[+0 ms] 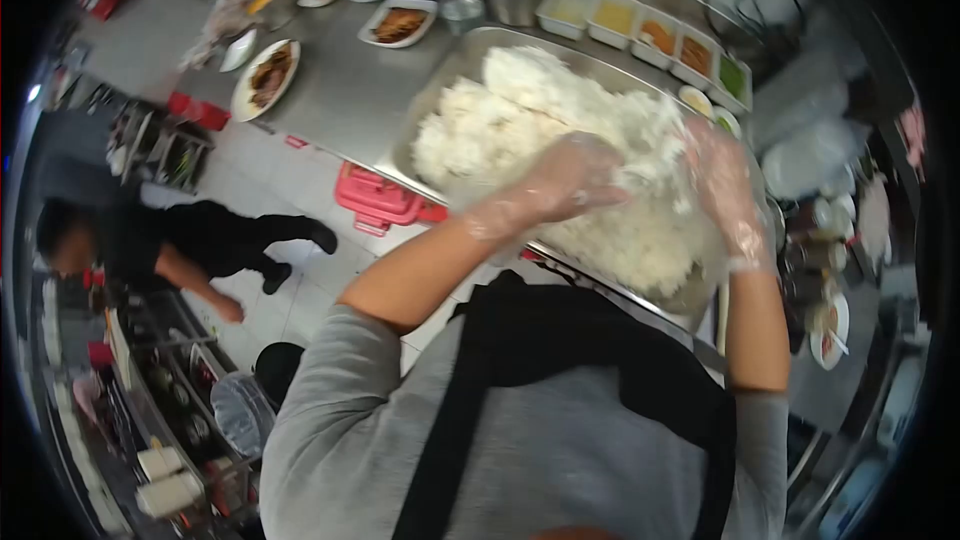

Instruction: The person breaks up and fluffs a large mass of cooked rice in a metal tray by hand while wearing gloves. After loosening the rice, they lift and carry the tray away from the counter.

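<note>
A large metal tray (402, 140) holds a heap of white cooked rice (500, 130). Clear plastic gloves cover both of my hands. My left hand (575, 178) is over the middle of the tray, its fingers and thumb curled about some rice. At the tray's right side, my right hand (715, 170) grips the edge of a loose clump of rice; its fingertips are partly hidden and blurred. Loose rice lies between the two hands and below them.
Small topping containers (612, 18) line the back right. Behind the tray's left end are a dish of brown food (398, 26) and an oval plate (268, 80). A red plastic box (378, 198) is below the counter. A co-worker (150, 245) stands at left.
</note>
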{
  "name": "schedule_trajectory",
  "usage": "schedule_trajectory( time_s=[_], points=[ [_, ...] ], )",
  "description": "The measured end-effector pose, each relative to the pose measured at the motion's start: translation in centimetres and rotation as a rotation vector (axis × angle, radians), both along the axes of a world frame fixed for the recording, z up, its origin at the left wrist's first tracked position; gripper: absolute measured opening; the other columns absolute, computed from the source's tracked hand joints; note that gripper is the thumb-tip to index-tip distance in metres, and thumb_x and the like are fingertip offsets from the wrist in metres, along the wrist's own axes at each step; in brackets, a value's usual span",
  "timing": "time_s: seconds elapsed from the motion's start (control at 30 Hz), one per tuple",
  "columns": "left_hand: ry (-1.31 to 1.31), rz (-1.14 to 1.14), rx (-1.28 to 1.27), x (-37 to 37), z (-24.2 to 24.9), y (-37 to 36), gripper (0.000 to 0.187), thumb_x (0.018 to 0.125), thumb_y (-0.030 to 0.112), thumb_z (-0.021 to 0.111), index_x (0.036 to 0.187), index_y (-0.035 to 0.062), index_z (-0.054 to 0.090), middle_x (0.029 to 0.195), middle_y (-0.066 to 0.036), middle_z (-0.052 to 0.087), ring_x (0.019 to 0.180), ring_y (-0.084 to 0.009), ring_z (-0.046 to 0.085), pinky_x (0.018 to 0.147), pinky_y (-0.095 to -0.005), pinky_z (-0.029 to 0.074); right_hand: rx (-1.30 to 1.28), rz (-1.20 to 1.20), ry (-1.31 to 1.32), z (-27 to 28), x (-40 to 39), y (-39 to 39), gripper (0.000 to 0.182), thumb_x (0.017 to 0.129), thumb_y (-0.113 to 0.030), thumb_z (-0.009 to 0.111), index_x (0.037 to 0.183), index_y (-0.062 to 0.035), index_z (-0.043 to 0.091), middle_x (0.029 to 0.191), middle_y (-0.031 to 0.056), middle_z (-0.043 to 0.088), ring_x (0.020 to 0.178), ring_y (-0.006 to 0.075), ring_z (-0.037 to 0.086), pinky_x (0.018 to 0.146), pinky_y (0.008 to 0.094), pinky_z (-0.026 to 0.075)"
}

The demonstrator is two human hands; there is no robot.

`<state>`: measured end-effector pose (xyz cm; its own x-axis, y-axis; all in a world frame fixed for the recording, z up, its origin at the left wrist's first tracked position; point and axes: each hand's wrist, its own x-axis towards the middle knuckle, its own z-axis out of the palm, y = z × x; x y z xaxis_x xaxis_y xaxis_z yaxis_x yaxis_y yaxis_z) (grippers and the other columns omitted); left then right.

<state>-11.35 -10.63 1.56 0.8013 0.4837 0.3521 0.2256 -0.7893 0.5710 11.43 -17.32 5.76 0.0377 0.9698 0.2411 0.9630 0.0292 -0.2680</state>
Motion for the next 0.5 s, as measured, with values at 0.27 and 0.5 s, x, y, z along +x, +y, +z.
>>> schedule_trajectory(
  time_s=[0.27, 0.5],
  points=[
    [-0.274, 0.396, -1.131, -7.4, 2.3, -2.9, 0.053, 0.086, 0.028, 0.066, 0.128, 0.0017, 0.045, 0.127, -0.019, 0.050, 0.115, -0.0303, 0.050, 0.103, -0.0400, 0.037, -0.423, 0.154, 0.292, 1.0, -0.8, 0.8, 0.035, 0.086, -0.013, 0.060, 0.120, -0.0132, 0.052, 0.131, 0.0123, 0.046, 0.124, 0.0297, 0.043, 0.103, 0.0405, 0.036],
    [-0.515, 0.655, -1.759, -6.1, -0.6, -2.8, 0.058, 0.097, 0.035, 0.047, 0.139, -0.0013, 0.029, 0.137, -0.019, 0.040, 0.129, -0.0300, 0.037, 0.109, -0.0366, 0.027, -0.432, 0.167, 0.030, 2.0, 1.5, 9.5, 0.051, 0.095, -0.049, 0.041, 0.126, -0.0109, 0.054, 0.129, 0.0171, 0.051, 0.119, 0.0321, 0.048, 0.104, 0.0406, 0.036]
  ],
)
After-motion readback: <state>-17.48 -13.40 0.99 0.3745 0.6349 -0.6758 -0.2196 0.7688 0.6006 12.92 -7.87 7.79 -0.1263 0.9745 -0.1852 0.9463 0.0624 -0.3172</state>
